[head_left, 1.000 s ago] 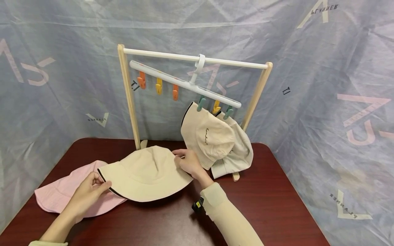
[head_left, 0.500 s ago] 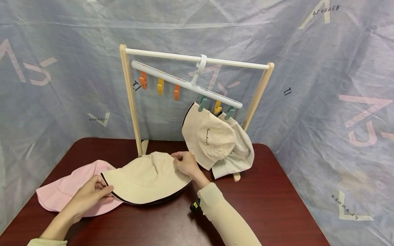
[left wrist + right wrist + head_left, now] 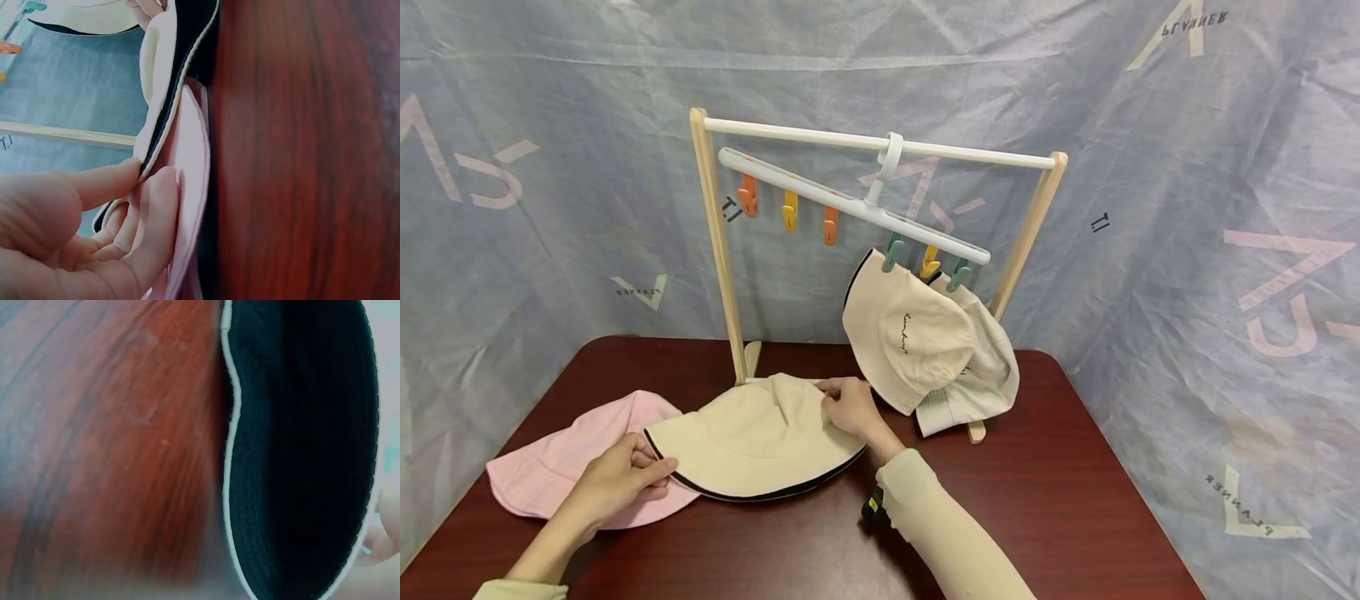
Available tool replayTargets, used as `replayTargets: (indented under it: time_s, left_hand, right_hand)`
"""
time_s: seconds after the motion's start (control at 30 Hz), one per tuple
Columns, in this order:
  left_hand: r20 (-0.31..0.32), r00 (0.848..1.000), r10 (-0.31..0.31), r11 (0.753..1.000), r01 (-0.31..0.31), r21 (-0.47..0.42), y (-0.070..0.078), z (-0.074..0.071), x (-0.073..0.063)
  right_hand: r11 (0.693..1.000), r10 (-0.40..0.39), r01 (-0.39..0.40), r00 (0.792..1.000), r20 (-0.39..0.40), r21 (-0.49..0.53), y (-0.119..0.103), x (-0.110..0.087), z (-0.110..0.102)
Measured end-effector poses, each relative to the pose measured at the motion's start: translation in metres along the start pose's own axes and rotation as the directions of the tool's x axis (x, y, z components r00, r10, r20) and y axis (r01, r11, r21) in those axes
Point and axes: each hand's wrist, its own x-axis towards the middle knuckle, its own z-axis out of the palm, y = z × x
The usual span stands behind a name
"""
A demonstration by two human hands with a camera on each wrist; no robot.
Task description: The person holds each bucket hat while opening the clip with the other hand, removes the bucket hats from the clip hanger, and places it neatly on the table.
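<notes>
A cream bucket hat [image 3: 752,442] with a black-edged brim is held low over the table, crown away from me. My left hand [image 3: 617,482] pinches the left end of its brim; in the left wrist view, thumb and fingers [image 3: 161,200] close on the black-lined edge. My right hand [image 3: 852,410] grips the hat's far right side, fingers over the cloth. The right wrist view looks into its black lining [image 3: 312,444], with only part of that hand [image 3: 387,531] at the edge. A pink bucket hat [image 3: 572,454] lies on the table, partly behind my left hand and the cream hat.
A wooden rack [image 3: 718,250] carries a white clip hanger [image 3: 805,188], tilted down to the right. From its right-hand clips hang a cream hat [image 3: 895,333] and a whitish hat [image 3: 988,375]. An orange clip [image 3: 747,197] and others at left hold nothing.
Both hands have brought the cream hat slightly lower, and more of the black lining now shows under its front brim. The pink hat and the hanging hats stay put.
</notes>
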Motion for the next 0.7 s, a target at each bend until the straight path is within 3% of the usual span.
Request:
replayTargets:
  time_s: [0.43, 0.7]
  left_hand:
    - [-0.038, 0.999, 0.024, 0.992, -0.019, 0.124, -0.0032, 0.0020, 0.0056]
    - [-0.030, 1.000, 0.005, 0.995, -0.002, 0.101, -0.0024, 0.0012, 0.0041]
  right_hand:
    - [0.999, -0.004, 0.007, 0.997, 0.073, -0.041, 0.0045, -0.0001, 0.0047]
    - [0.999, -0.010, 0.017, 0.992, 0.125, -0.051, 0.0048, -0.0047, 0.0034]
